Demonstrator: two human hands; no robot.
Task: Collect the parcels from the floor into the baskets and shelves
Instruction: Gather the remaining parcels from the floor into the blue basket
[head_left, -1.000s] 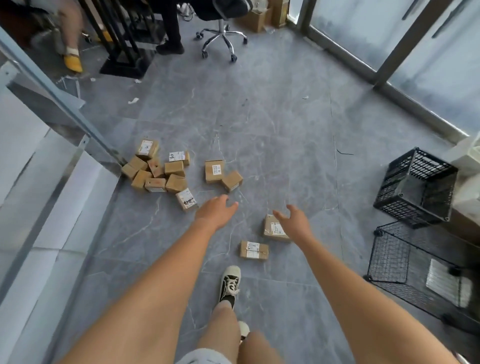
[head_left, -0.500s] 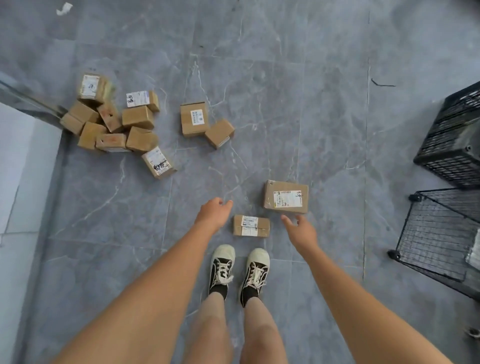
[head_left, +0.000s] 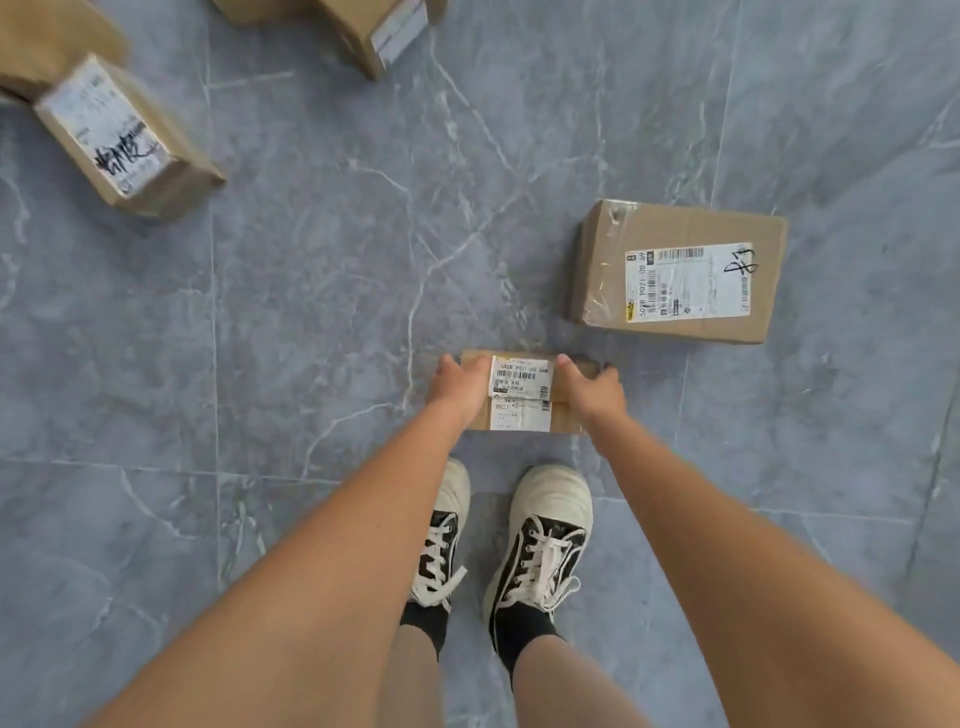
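Both arms are down and reaching, and the hands have met at one small parcel (head_left: 522, 392) lying flat on the grey marble floor (head_left: 311, 291), just ahead of the toes of two black-and-white sneakers (head_left: 540, 535). The left hand (head_left: 460, 387) is clamped over the parcel's left end, fingers curled onto the top and edge. The right hand (head_left: 592, 392) covers the opposite end, thumb across the top beside the white shipping label (head_left: 521, 379), fingers wrapped over the far corner. So the box is pinched between the two hands, one at each end, label showing in the gap between them. Whether it has left the floor, I cannot tell.

Just beyond the right hand and a little further out to its side sits a larger parcel (head_left: 675, 273), taped, with a big white label face up, apart from the gripped one. Far off beyond the left hand, well out to its side, a labelled parcel (head_left: 122, 140) with black scrawl on it rests tilted against another brown box at the frame edge. Straight ahead of both hands, at the top edge, one more parcel (head_left: 374, 26) is cut off by the frame.
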